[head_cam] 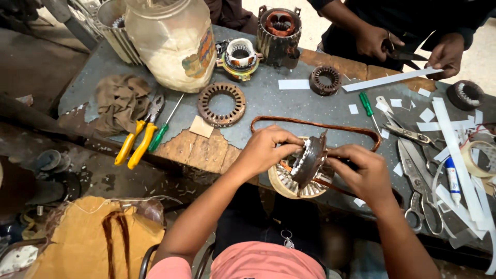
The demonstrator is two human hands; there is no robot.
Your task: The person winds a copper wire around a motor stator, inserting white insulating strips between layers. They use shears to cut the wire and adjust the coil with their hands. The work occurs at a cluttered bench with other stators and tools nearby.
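My left hand (pixel 266 149) and my right hand (pixel 361 170) both grip a round slotted metal stator core (pixel 308 161), tilted on edge over the near edge of the grey workbench (pixel 268 101). Under it lies another ring-shaped core with pale slot liners (pixel 285 187). A loop of copper wire (pixel 315 124) runs from the held core out across the bench behind my hands. My fingers press on the core's rim from both sides.
Yellow-handled pliers (pixel 135 143), a green screwdriver (pixel 161 133), a rusty stator ring (pixel 221 104), a plastic jar (pixel 173 44), large scissors (pixel 419 175), white paper strips (pixel 454 150) and a tape roll (pixel 478 157) lie around. Another person's hands (pixel 408 49) cut paper at the far edge.
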